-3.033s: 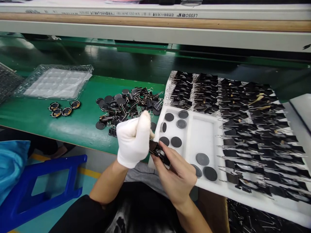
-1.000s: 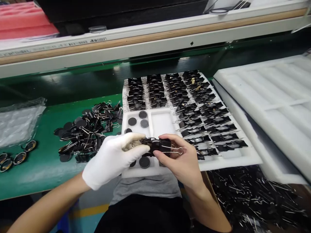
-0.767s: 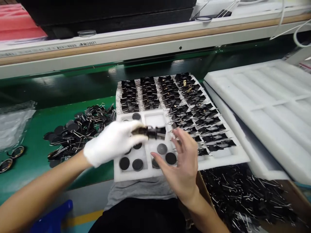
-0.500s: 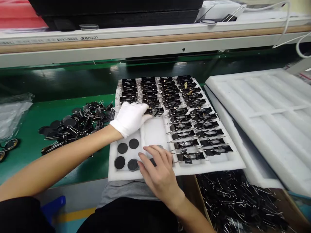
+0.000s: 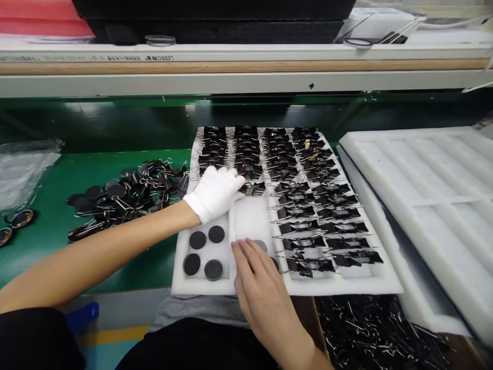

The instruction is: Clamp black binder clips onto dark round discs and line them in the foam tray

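A white foam tray [image 5: 287, 288] lies in front of me, with rows of black binder clips [image 5: 304, 226] clamped on dark parts in its channels. My left hand [image 5: 216, 194], in a white glove, is closed at the second column, its thumb and fingertips pinching a binder clip [image 5: 254, 189] at the front of that row. Bare, my right hand [image 5: 262, 293] reaches over the near part of the tray, fingers stretched out above partly hidden discs. To its left, several round black discs [image 5: 197, 240] lie flat in the first channel.
Left of the tray, a pile of loose binder clips and discs [image 5: 127, 192] sits on the green table [image 5: 115, 270]. Further left is a clear plastic bag [image 5: 25, 172]. Stacked foam trays [image 5: 416, 141] stand right; below them, a box holds many binder clips [image 5: 377, 329].
The view has shifted slightly, so everything appears displaced. My right hand's fingers have drawn closer together and straightened over the discs. My left hand stays at the same row.
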{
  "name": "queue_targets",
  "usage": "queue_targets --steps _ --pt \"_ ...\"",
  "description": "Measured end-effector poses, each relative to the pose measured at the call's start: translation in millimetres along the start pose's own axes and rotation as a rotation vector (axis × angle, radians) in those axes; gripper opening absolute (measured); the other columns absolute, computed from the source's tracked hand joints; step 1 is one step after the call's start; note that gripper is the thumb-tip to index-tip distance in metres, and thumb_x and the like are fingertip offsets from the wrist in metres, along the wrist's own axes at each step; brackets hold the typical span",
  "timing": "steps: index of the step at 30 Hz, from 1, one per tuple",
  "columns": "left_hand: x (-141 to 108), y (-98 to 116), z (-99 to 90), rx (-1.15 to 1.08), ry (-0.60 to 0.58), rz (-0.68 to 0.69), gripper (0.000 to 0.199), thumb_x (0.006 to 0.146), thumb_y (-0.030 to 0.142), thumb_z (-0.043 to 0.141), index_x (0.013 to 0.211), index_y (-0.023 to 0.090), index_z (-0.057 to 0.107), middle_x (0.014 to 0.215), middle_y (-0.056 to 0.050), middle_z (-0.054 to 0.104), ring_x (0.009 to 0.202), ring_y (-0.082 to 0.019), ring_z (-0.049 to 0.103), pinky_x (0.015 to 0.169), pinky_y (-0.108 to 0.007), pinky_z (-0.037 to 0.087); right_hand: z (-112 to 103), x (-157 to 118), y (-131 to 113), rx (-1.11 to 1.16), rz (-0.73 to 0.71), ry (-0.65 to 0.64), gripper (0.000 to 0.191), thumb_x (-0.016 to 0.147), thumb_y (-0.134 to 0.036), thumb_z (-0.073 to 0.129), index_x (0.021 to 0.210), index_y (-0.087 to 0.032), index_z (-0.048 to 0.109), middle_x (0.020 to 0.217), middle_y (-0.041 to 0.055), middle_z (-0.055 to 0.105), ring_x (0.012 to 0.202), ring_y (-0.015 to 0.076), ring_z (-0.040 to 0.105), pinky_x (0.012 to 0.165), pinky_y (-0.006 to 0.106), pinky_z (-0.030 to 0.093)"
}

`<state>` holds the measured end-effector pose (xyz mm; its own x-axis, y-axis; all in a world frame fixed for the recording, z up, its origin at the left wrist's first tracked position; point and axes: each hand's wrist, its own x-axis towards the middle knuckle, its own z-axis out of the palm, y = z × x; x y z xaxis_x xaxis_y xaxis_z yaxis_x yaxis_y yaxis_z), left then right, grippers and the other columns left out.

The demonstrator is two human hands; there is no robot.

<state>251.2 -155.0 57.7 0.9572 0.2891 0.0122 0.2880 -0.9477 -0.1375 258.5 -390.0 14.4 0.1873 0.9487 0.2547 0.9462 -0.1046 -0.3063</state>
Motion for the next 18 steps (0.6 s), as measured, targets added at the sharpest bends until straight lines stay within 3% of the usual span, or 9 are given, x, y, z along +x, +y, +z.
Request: queue_targets --steps 4,8,13,16,18 --pt "-0.8 2.3 -3.5 -0.001 -0.028 0.02 0.032 0.103 0.04 0.052 0.114 0.013 0.065 0.108 -0.015 0.068 0.098 -0.033 0.065 0.077 -0.041 0.038 -4.3 -5.1 1.4 -0.155 -0.046 -0.002 0.051 0.096 -0.003 0.043 0.146 -0.002 0.053 0.149 0.0246 0.057 0.141 0.0383 0.052 0.111 0.055 0.05" --pt "-28.4 -14.4 -27.0 -0.041 0.095 -0.027 0.042 0.105 0.043 0.045 0.132 0.014 0.059 0.113 -0.016 0.069 0.102 -0.033 0.066 0.082 -0.041 0.04 -8.9 -7.0 12.4 -0.236 -0.096 -0.033 0.036 0.107 -0.023 0.04 0.126 -0.01 0.068 0.138 0.0192 0.069 0.129 0.0372 0.062 0.107 0.059 0.043" --pt "-112.8 -81.0 -55.7 -0.098 0.205 -0.295 0.044 0.105 0.049 0.041 0.134 0.023 0.063 0.122 -0.011 0.07 0.108 -0.031 0.067 0.093 -0.041 0.044 -11.4 -5.5 38.8 -0.204 -0.267 -0.004 0.034 0.11 -0.029 0.039 0.11 -0.022 0.072 0.124 0.0077 0.077 0.117 0.0293 0.067 0.094 0.047 0.041" --pt "-175.8 -130.4 -50.4 -0.132 0.281 -0.541 0.044 0.103 0.049 0.042 0.131 0.024 0.066 0.126 -0.008 0.071 0.114 -0.028 0.066 0.099 -0.038 0.046 -8.2 1.7 54.2 -0.216 -0.411 -0.01 0.031 0.107 -0.025 0.042 0.108 -0.026 0.073 0.124 0.0047 0.077 0.107 0.0271 0.07 0.078 0.041 0.042" --pt "-220.8 -163.9 -37.3 -0.094 0.352 -0.743 0.044 0.103 0.046 0.041 0.13 0.023 0.067 0.126 -0.008 0.071 0.116 -0.027 0.065 0.101 -0.036 0.046 -0.9 7.5 62.3 -0.204 -0.412 0.064 0.025 0.104 -0.026 0.048 0.104 -0.027 0.073 0.117 0.0036 0.079 0.094 0.026 0.072 0.068 0.039 0.04"
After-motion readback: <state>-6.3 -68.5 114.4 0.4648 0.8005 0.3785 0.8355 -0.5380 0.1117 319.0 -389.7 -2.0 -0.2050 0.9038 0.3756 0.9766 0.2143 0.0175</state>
